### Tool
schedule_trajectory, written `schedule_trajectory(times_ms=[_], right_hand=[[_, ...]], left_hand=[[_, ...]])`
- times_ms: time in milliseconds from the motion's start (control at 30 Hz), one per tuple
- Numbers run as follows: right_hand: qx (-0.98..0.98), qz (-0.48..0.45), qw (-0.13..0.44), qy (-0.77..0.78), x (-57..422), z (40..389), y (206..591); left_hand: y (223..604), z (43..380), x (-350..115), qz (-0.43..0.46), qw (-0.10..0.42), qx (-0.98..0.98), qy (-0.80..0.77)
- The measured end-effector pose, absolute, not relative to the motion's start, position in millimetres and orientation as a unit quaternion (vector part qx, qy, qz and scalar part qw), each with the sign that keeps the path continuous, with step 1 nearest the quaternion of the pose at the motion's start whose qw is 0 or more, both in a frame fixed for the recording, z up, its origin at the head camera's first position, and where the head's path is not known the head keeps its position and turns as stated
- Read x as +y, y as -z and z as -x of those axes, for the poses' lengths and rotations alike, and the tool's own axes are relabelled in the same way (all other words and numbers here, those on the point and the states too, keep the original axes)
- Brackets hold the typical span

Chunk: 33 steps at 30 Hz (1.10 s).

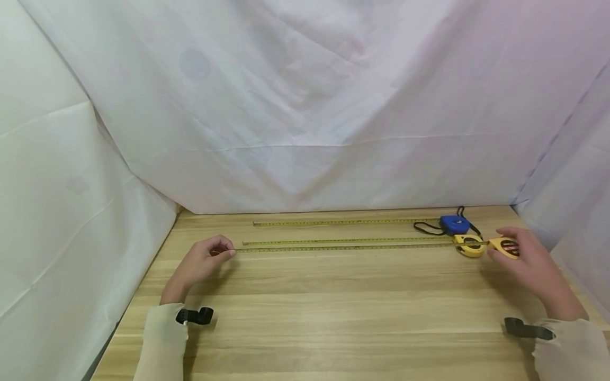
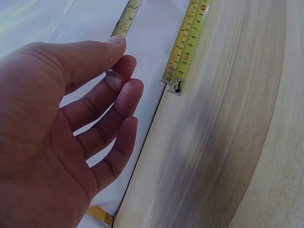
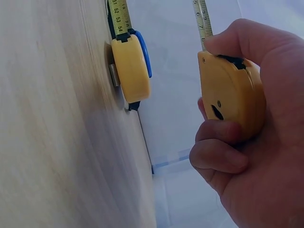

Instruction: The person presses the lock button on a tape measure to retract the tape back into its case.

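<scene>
My right hand (image 1: 534, 264) grips a yellow tape measure (image 3: 230, 90) with its thumb at the blade slot. From it a yellow blade (image 1: 343, 247) runs across above the table to my left hand (image 1: 202, 261), which pinches the blade's end (image 2: 124, 23) between thumb and forefinger. The end hook is mostly hidden. Just left of my right hand, a second yellow tape measure (image 3: 133, 69) lies on the table with its blade (image 1: 276, 243) drawn out leftward. Behind that one sits a blue tape measure (image 1: 455, 224), its blade (image 1: 333, 222) also extended left.
A black wrist strap (image 1: 429, 229) loops from the blue case. The wood-grain table (image 1: 333, 317) ends at the back against a white cloth wall (image 1: 310, 174), with white cloth (image 1: 62, 185) on the left too. Dark wrist cameras (image 1: 195, 316) sit on both sleeves.
</scene>
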State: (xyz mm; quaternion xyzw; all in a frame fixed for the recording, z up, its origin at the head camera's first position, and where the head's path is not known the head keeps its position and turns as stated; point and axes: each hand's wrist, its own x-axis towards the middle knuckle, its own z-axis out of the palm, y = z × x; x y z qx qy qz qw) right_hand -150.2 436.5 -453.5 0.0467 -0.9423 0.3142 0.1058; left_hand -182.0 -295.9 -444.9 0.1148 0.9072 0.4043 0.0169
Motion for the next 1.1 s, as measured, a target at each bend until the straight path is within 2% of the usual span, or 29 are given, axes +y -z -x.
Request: schedule_trajectory(times_ms=[267,700,1100], right_hand=[[-0.935,-0.030,0.104,-0.337,434.2,150.4,451.9],[-0.919,-0.094,0.170,-0.344,430.0,147.4,459.6],[-0.925,-0.073,0.154,-0.340,440.4,148.9,459.0]], left_hand=[[445.6,181.9,-293.7,-0.117,0.008,0.911,-0.394],[446.4,182.3,-294.1,-0.120,0.008,0.912,-0.393],[447.0,181.5,-294.4,-0.118,0.005,0.911,-0.395]])
